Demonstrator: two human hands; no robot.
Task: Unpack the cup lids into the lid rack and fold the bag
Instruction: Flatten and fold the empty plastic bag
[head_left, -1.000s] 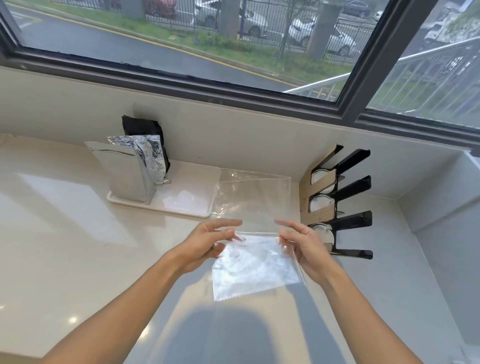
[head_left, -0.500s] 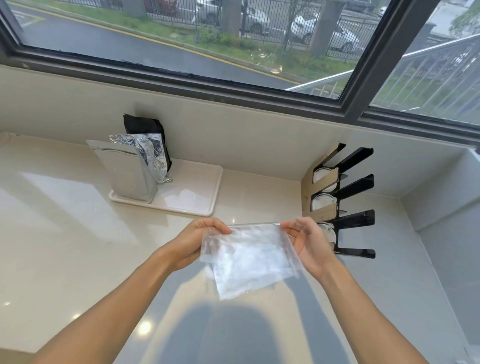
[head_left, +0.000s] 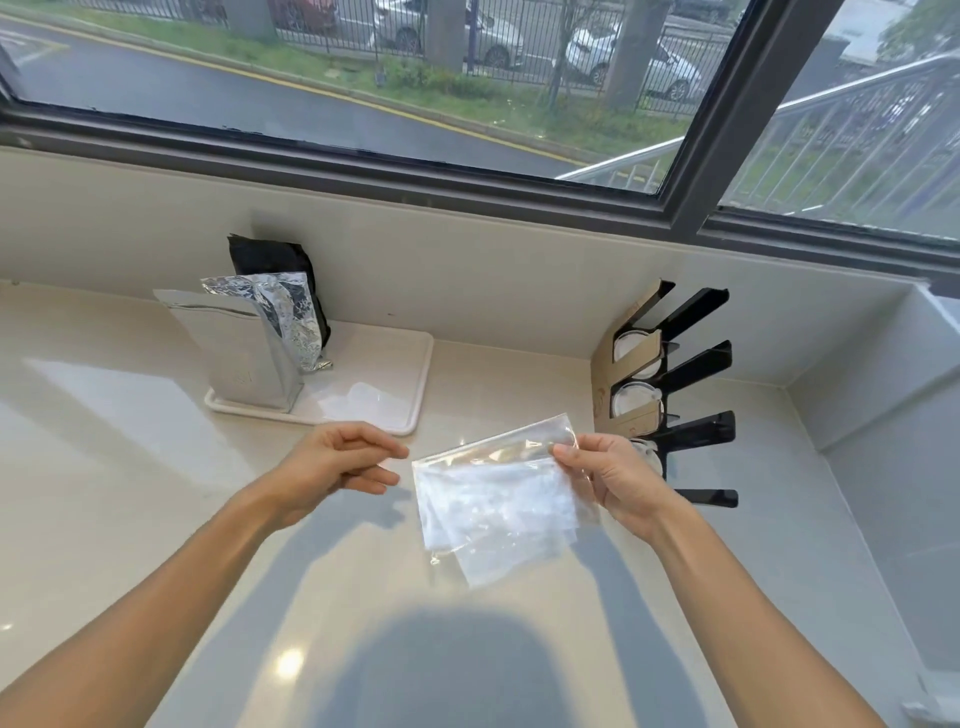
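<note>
Just in front of the lid rack (head_left: 670, 384), whose slots already hold white lids, the right hand (head_left: 618, 480) pinches the folded clear bag (head_left: 493, 501) by its top corner above the counter (head_left: 130, 493), while the left hand (head_left: 332, 462) hovers beside it, fingers loosely curled on nothing, probably ready to press another fold.

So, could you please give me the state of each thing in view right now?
clear bag: folded, empty, held off the counter
right hand: pinching the bag's top corner
left hand: off the bag, holding nothing
lid rack: upright, white lids in its slots
foil pouch: standing on the white tray, top open
</note>
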